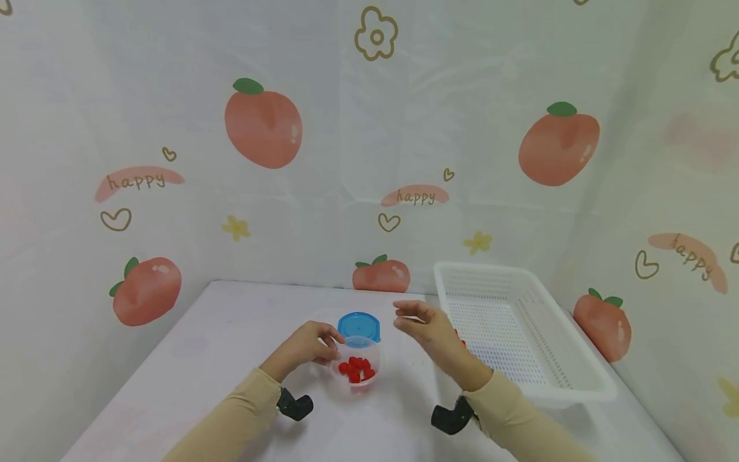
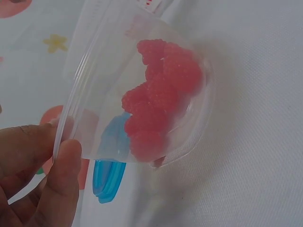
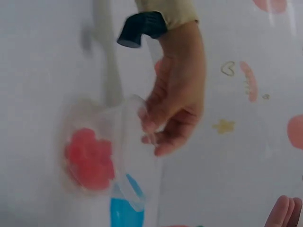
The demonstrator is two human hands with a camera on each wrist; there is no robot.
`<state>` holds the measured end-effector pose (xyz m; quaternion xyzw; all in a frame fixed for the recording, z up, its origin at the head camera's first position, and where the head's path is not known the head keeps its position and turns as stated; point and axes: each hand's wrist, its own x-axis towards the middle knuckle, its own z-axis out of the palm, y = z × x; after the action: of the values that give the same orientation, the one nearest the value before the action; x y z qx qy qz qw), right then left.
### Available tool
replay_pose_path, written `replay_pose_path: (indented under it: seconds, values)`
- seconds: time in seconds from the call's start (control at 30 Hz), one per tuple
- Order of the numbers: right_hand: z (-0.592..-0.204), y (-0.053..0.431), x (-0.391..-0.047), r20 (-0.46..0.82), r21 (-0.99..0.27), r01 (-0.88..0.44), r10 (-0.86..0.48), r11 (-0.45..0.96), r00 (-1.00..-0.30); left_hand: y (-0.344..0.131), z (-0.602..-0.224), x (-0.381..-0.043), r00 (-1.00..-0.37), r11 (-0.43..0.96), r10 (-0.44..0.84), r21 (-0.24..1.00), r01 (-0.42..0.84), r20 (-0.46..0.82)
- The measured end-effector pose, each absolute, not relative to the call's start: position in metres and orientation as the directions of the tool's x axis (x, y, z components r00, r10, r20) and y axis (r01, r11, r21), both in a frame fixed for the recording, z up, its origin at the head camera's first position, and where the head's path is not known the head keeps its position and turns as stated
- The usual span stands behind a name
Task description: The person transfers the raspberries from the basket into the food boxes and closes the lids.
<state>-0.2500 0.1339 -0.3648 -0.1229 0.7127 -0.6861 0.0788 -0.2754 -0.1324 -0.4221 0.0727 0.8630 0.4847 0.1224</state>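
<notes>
A clear round plastic container [image 1: 376, 357] stands on the table with several red raspberries [image 1: 356, 368] inside. My left hand [image 1: 312, 346] pinches its rim between thumb and fingers, at the left side. The left wrist view shows the thumb and fingers on the rim, with the raspberries [image 2: 163, 90] seen through the wall. Behind the container lies a blue lid [image 1: 359, 326]. To the right of it, my right hand [image 1: 432, 333] hovers above the table, fingers loosely bent and nothing visible in them. Only its fingertips [image 3: 284, 212] show in the right wrist view.
A large white slotted basket [image 1: 554, 314] stands on the right, partly behind the right forearm. Small red pieces [image 1: 460, 339] show at its left side, mostly hidden by the right hand. A white fabric backdrop [image 1: 323, 224] with fruit prints rises behind the white table [image 1: 231, 321].
</notes>
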Motion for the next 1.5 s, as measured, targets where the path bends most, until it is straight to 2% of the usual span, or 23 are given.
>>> replay_pose_path:
  seconds: [0.27, 0.43, 0.53, 0.73, 1.03, 1.3, 1.5]
  values:
    - [-0.332, 0.183, -0.284, 0.162, -0.966, -0.102, -0.251, -0.238, -0.954, -0.132, -0.424, -0.275, -0.959, 0.517, 0.245, 0.856, 0.005, -0.142]
    - [-0.329, 0.212, -0.305, 0.153, -0.944, -0.105, -0.133, -0.313, -0.979, -0.130, -0.423, -0.275, -0.963, 0.536, 0.228, 0.844, 0.002, -0.142]
    - [-0.338, 0.226, -0.314, 0.140, -0.944, -0.112, -0.070, -0.311, -0.988, -0.129, -0.421, -0.274, -0.965, 0.549, 0.217, 0.836, -0.001, -0.144]
    - [-0.362, 0.248, -0.332, 0.118, -0.978, -0.108, -0.051, -0.177, -0.992, -0.130, -0.420, -0.273, -0.965, 0.551, 0.216, 0.835, -0.003, -0.146]
    - [-0.391, 0.270, -0.345, 0.004, -0.973, -0.046, -0.183, 0.228, -0.983, -0.130, -0.421, -0.273, -0.966, 0.539, 0.218, 0.842, -0.002, -0.142]
    - [-0.407, 0.285, -0.348, -0.116, -0.942, 0.004, -0.313, 0.336, -0.943, -0.130, -0.421, -0.274, -0.965, 0.541, 0.217, 0.841, -0.009, -0.150]
    - [-0.410, 0.285, -0.344, -0.223, -0.906, 0.061, -0.351, 0.419, -0.909, -0.130, -0.421, -0.274, -0.965, 0.544, 0.213, 0.839, -0.010, -0.151]
